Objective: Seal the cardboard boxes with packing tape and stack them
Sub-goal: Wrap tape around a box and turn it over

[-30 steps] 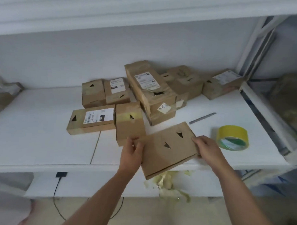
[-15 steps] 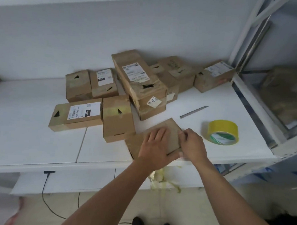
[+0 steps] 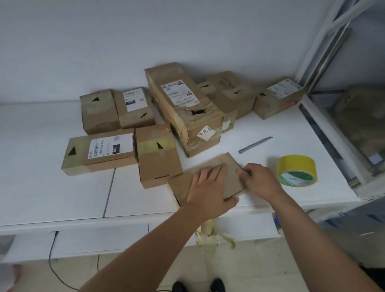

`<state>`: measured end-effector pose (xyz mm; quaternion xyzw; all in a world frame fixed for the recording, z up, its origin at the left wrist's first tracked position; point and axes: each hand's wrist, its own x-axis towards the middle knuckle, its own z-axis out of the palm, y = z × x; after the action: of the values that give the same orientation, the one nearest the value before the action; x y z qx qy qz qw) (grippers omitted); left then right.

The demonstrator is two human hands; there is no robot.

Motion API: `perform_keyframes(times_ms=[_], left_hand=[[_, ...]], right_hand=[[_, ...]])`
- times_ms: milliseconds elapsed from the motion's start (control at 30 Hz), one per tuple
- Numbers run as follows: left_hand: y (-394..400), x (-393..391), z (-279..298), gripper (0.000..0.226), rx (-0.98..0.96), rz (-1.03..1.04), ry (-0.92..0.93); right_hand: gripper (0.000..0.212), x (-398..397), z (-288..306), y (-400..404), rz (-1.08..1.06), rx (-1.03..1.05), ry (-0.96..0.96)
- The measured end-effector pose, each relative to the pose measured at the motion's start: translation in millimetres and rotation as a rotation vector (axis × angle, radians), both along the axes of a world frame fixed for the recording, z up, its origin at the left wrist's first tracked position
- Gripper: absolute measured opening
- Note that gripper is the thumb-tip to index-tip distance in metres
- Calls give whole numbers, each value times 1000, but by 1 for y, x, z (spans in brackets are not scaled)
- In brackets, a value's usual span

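Landmark: roll of yellow packing tape (image 3: 297,170), lying flat near the right end of the white shelf (image 3: 38,161).
Box in hand: flat cardboard box (image 3: 230,173), just left of the roll at the shelf's front edge.
Left hand (image 3: 209,190): spread open, palm pressed flat on the box lid; it pins rather than grips.
Right hand (image 3: 259,179): between box and roll, fingers curled and pinching at the box's right edge; whether a tape end is held cannot be told.
Knife (image 3: 255,145): behind the roll, slightly left, untouched.
Other boxes (image 3: 158,155): a loose cluster left of and behind the roll, several bearing yellowish tape bands.
Progress: sealing appears partly done; this box looks unsealed, the roll is idle, and no tidy stack is built.
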<state>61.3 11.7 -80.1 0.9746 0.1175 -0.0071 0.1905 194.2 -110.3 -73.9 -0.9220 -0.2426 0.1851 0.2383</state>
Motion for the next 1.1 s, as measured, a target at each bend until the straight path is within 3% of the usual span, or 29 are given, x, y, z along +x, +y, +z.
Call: perform_keyframes(times_ms=[100,233,433,733,800,933,1100], left_hand=[[16,-5,8,62,-278,139,-94],[34,-20,-2,38,-123,222,-126],[27,-12,2,35,-211,401,-108],[31,-7,1,37,-305,420,-69],[25,-3,3,40,-239,416,-40],[7,12,5,55,90,189,-22],[0,12,-7,76,167,122,6]], right_hand=[[30,7,4,2,49,-34,-13],[26,15,10,4,85,-44,-7],[25,17,13,8,146,-68,-43],[23,18,12,3,170,-20,-45],[23,17,12,3,169,-20,-53],[24,16,10,2,164,-19,-87],[24,15,10,2,155,-26,-103]])
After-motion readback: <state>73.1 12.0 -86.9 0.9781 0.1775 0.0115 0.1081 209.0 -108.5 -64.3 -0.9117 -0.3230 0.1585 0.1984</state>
